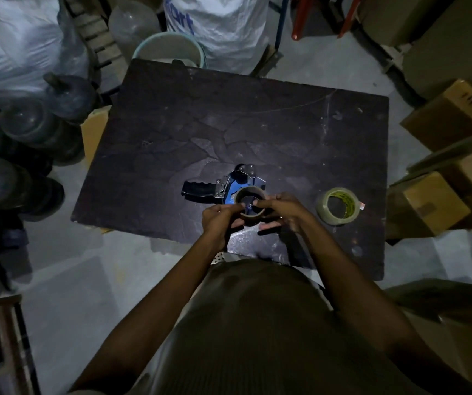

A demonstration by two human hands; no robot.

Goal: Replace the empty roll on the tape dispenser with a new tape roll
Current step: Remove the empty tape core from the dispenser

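A blue tape dispenser with a black handle lies on its side near the front of the dark table. The empty brown cardboard roll sits on its hub, opening upward. My left hand grips the roll's left side, thumb at the rim. My right hand grips its right side, with fingertips reaching over the rim toward the hub. A new roll of clear tape lies flat on the table to the right, apart from my hands.
Cardboard boxes crowd the right side. Large water bottles are stacked at left. A bucket and a white sack stand behind the table. The floor is grey concrete and the light is dim.
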